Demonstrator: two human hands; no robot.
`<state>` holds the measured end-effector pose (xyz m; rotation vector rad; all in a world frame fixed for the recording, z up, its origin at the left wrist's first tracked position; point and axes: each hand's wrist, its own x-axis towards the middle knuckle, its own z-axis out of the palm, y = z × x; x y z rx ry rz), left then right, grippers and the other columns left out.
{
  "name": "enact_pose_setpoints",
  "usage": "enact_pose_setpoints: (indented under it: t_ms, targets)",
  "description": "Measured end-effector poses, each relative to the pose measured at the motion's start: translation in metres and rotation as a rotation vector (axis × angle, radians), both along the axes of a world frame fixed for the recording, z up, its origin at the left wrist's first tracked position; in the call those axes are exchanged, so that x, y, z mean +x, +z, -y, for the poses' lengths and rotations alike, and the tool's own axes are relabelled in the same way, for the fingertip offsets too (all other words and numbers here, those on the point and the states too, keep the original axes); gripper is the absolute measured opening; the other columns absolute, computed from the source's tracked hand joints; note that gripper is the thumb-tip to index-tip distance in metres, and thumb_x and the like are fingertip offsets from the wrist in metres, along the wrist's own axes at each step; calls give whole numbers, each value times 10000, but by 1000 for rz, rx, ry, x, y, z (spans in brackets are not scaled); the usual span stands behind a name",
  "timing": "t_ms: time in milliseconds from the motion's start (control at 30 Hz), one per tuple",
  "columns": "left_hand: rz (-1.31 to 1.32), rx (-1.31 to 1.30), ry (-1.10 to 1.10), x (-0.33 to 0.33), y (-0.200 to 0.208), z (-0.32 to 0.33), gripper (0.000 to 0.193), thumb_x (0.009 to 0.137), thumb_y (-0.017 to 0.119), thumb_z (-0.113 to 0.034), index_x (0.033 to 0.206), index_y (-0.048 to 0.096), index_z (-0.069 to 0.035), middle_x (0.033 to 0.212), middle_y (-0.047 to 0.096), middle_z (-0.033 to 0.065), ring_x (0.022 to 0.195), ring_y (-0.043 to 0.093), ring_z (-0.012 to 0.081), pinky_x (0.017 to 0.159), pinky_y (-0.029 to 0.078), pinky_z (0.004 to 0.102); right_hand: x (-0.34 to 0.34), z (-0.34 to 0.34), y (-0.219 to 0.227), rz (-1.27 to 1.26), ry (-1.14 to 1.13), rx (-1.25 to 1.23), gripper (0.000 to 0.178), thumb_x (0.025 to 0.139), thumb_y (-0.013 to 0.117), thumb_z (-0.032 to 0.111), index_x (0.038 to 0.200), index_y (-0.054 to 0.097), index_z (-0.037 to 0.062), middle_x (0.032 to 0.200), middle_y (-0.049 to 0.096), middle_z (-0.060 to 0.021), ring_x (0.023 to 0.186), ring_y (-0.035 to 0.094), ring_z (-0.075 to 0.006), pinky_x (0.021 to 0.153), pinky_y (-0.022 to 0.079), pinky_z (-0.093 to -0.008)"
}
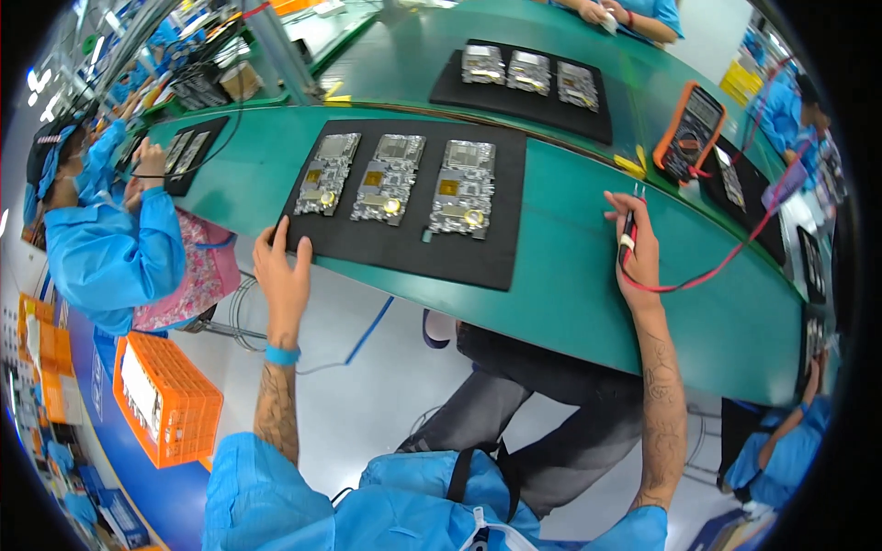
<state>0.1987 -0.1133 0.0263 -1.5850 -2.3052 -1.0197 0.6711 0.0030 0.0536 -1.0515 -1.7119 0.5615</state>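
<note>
Three circuit boards lie in a row on a black foam mat [404, 253]: a left board [328, 174], a middle board [390, 179] and a right board [464, 188], each with a round yellow-gold part near its lower end. At the mat's near left corner, my left hand [283, 280] rests its fingertips on the edge, fingers apart and holding nothing. To the right of the mat, my right hand [643, 253] is closed around red and black multimeter probes [629, 234], their metal tips pointing away from me. A red lead [707, 275] runs off from them.
An orange multimeter [691, 124] sits beyond my right hand on the green bench [570, 312]. Another black mat [441, 90] with three boards is across the bench divider. Co-workers sit at left, far side and right. An orange crate [188, 413] stands at lower left.
</note>
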Motion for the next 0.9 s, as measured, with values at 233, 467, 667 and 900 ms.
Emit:
enact_pose_setpoints:
  t_ms: [233, 467, 667, 900]
  targets:
    - [107, 30, -108, 108, 3, 17, 480, 911, 607, -245, 1367, 558, -105, 1356, 454, 189, 1302, 378, 366, 1104, 241, 542, 0, 42, 20, -169, -159, -188, 351, 1040, 488, 263, 1323, 573, 75, 914, 599, -30, 670, 494, -91, 658, 431, -233]
    - [-21, -99, -219, 175, 3, 19, 522, 852, 653, -332, 1351, 588, -191, 1350, 475, 124, 1309, 416, 318, 1140, 53, 655, 25, 76, 13, -676, -135, -408, 183, 966, 609, 173, 1010, 695, 18, 814, 652, -20, 659, 530, -52, 601, 411, -197]
    - [-80, 7, -268, 183, -9, 18, 500, 863, 644, -378, 1326, 610, -194, 1309, 497, 87, 1293, 428, 303, 1145, 46, 639, 61, 92, 11, -605, -279, -394, 99, 891, 685, 79, 892, 606, 19, 767, 619, -30, 668, 595, -92, 600, 471, -226]
    - [-61, 39, -268, 182, -17, 16, 504, 866, 635, -379, 1332, 607, -189, 1322, 497, 77, 1295, 419, 288, 1148, 12, 616, 52, 105, 2, -586, -328, -352, 141, 893, 660, 40, 832, 535, 17, 727, 617, -65, 587, 584, -103, 519, 473, -249]
